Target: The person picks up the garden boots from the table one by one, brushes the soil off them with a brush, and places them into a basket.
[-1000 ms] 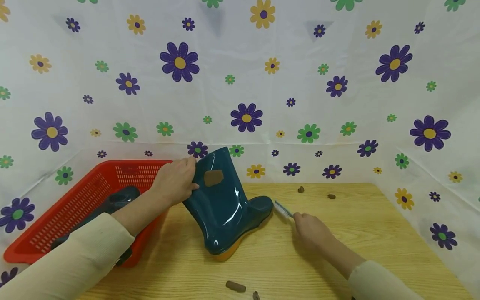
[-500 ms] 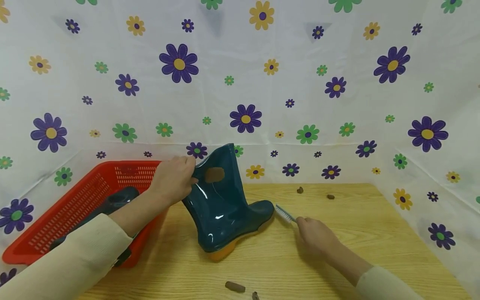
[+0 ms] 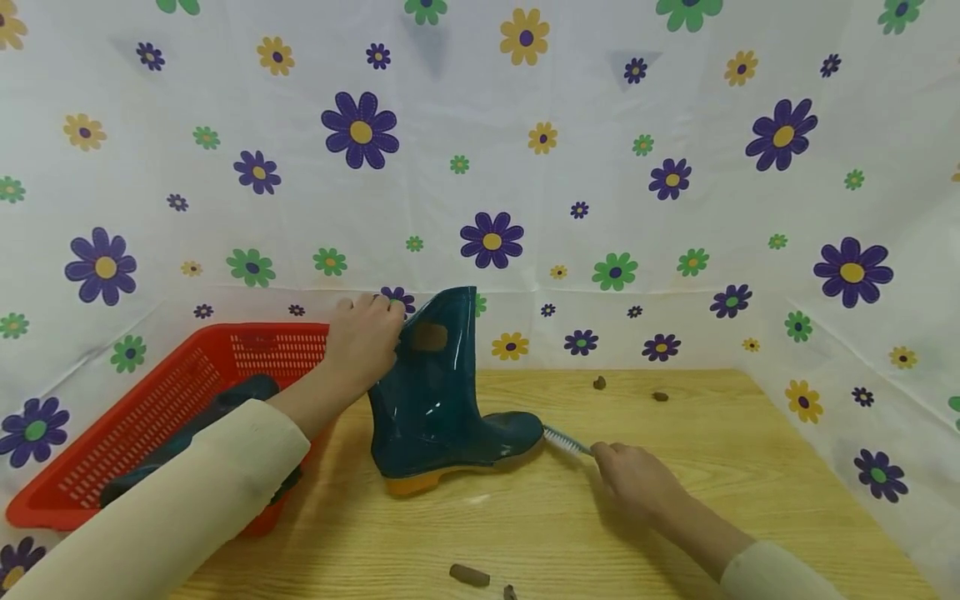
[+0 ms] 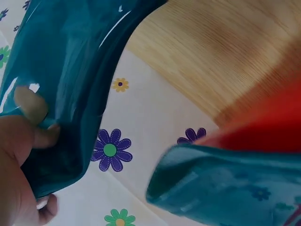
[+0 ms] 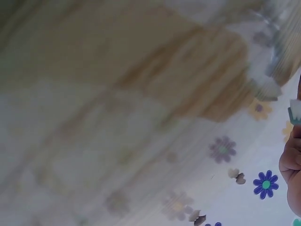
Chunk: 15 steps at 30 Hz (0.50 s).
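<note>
A dark teal rubber boot with an orange-yellow sole stands near the table's middle, its toe pointing right. My left hand grips the top rim of the shaft; the left wrist view shows the thumb on one side and fingertips on the other. A brown patch, like mud, sticks to the upper shaft. In my right hand is a small brush with white bristles, its head at the boot's toe. The right wrist view is mostly blurred, showing part of the right hand at the edge.
A red perforated basket stands at the left, with another dark boot lying in it. Brown lumps lie on the wooden table, including a longer piece in front and a small one behind. A flowered sheet surrounds the table.
The boot has swung from tilted to nearly upright, its toe lower and its sole closer to the table. The brush has moved slightly down, staying by the toe.
</note>
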{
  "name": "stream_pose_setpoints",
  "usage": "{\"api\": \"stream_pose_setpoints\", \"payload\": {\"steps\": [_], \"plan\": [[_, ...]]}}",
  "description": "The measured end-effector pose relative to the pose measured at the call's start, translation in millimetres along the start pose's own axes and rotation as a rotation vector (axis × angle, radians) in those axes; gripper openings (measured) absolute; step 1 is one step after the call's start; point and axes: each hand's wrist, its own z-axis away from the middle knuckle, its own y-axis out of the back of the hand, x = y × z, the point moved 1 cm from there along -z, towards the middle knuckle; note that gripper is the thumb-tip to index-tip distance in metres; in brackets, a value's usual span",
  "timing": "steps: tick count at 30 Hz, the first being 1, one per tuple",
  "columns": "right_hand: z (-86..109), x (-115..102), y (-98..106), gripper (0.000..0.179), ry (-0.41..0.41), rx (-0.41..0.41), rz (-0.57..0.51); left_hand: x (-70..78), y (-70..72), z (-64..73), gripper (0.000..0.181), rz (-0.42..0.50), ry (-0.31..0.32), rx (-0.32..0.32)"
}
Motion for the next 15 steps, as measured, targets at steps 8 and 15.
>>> {"api": "stream_pose_setpoints", "payload": {"steps": [8, 15], "plan": [[0.0, 13, 0, 0.011, -0.010, 0.057, -0.013, 4.5, -8.2, -5.7, 0.065, 0.017, 0.047, -0.085], [-0.1, 18, 0, 0.011, 0.027, 0.086, -0.005, 13.7, -4.1, 21.5, 0.069, 0.228, 0.081, -0.103]]}}
